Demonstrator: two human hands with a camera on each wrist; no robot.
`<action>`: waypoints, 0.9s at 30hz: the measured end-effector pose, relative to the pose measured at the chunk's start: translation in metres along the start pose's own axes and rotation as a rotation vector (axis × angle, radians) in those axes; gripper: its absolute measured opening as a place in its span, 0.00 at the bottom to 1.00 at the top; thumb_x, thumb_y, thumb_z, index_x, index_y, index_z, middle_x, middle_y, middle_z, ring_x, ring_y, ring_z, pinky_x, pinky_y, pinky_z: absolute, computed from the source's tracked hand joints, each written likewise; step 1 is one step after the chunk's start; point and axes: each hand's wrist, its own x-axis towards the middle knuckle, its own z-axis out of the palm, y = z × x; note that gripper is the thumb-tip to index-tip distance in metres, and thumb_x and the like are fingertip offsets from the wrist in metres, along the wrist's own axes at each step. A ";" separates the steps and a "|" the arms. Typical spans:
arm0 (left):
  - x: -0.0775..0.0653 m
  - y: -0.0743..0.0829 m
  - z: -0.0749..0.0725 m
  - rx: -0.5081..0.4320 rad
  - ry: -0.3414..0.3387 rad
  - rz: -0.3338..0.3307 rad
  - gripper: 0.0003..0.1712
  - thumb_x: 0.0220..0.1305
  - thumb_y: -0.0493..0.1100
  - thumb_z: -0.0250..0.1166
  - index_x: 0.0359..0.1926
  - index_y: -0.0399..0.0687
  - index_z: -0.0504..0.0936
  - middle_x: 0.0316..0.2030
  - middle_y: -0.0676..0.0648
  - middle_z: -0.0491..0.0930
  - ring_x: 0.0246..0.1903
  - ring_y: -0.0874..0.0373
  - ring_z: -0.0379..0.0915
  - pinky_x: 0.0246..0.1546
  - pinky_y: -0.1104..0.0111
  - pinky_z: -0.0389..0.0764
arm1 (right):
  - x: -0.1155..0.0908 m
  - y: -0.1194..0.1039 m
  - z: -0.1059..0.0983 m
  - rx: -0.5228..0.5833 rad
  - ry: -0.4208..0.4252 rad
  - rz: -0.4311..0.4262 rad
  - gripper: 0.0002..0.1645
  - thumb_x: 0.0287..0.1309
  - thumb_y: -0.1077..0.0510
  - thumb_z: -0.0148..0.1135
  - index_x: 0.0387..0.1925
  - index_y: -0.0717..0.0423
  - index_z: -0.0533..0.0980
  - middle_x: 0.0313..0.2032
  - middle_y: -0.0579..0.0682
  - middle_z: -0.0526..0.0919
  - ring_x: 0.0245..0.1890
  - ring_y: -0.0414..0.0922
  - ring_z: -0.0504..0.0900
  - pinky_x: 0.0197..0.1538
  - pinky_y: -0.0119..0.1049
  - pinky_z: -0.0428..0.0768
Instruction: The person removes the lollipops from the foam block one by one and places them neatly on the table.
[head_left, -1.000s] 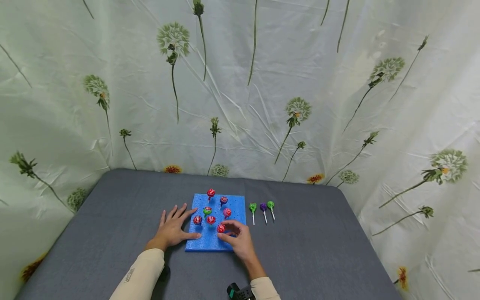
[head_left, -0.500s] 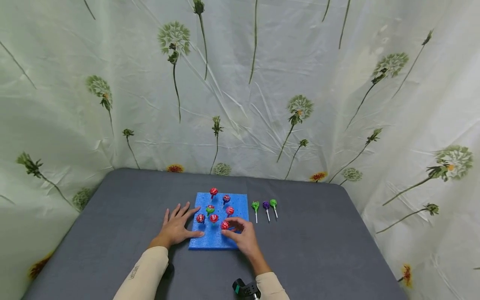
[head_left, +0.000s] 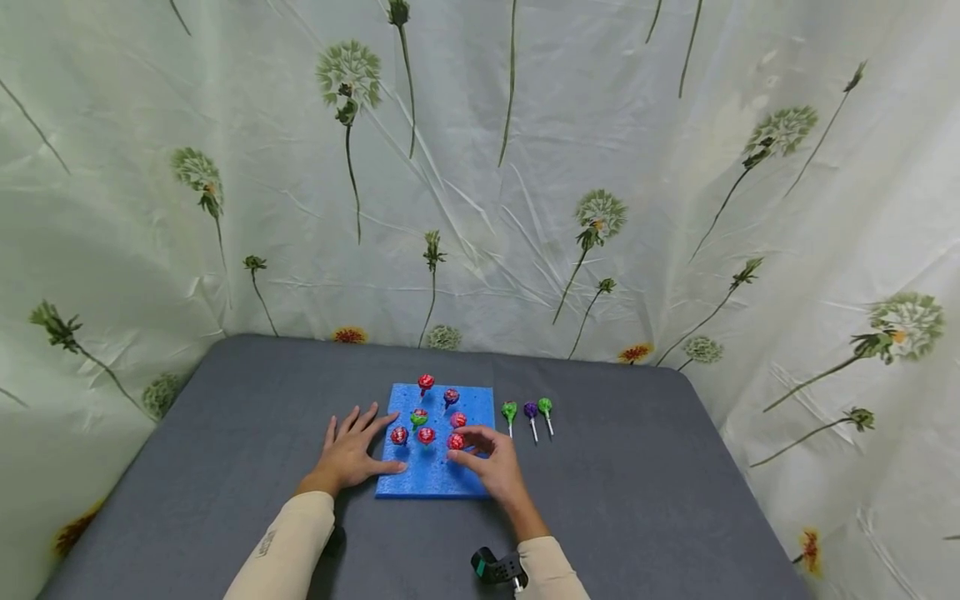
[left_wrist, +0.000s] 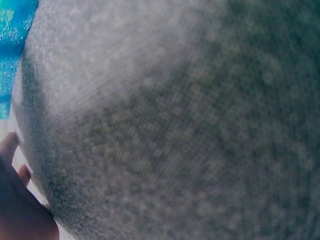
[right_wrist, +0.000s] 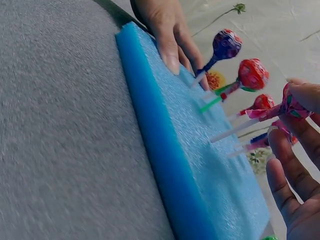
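A blue foam board (head_left: 442, 483) lies on the table with several wrapped lollipops upright in it, among them a green-and-red one (head_left: 418, 419) and a dark blue-and-red one (right_wrist: 226, 46). My right hand (head_left: 498, 467) pinches a pink-and-red lollipop (right_wrist: 295, 105) by its head, between thumb and fingers. Its white stick slants down to the foam; whether the tip is inside it I cannot tell. My left hand (head_left: 348, 458) rests with spread fingers at the board's left side, thumb and a fingertip on the foam.
To the right of the board lie two green lollipops (head_left: 509, 410) (head_left: 545, 405) and a purple one (head_left: 531, 410), sticks toward me. Grey cloth covers the table (head_left: 637, 483). A curtain with dandelion prints (head_left: 480, 208) hangs behind it.
My right hand has moved slightly away from me and to the right over the board, with the pink-and-red lollipop still pinched. The left hand keeps its place on the board.
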 end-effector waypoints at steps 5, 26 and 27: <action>0.001 -0.002 -0.001 -0.002 0.000 0.003 0.59 0.43 0.76 0.66 0.72 0.55 0.62 0.73 0.35 0.50 0.71 0.31 0.35 0.66 0.37 0.28 | 0.001 0.001 -0.009 -0.012 0.020 -0.013 0.18 0.56 0.65 0.67 0.48 0.68 0.78 0.43 0.59 0.83 0.44 0.52 0.79 0.47 0.35 0.77; -0.001 -0.001 0.000 -0.019 0.012 0.026 0.58 0.44 0.74 0.67 0.72 0.55 0.62 0.73 0.35 0.51 0.71 0.32 0.35 0.65 0.36 0.28 | 0.003 -0.001 -0.059 -0.008 0.148 0.015 0.16 0.54 0.67 0.68 0.46 0.69 0.78 0.40 0.62 0.82 0.38 0.44 0.79 0.41 0.28 0.78; 0.000 0.000 0.000 -0.019 0.011 0.026 0.58 0.43 0.75 0.67 0.72 0.56 0.62 0.73 0.36 0.51 0.71 0.32 0.35 0.66 0.36 0.28 | 0.003 0.000 -0.062 -0.010 0.157 0.011 0.16 0.54 0.68 0.68 0.45 0.69 0.78 0.40 0.62 0.82 0.38 0.44 0.79 0.41 0.28 0.78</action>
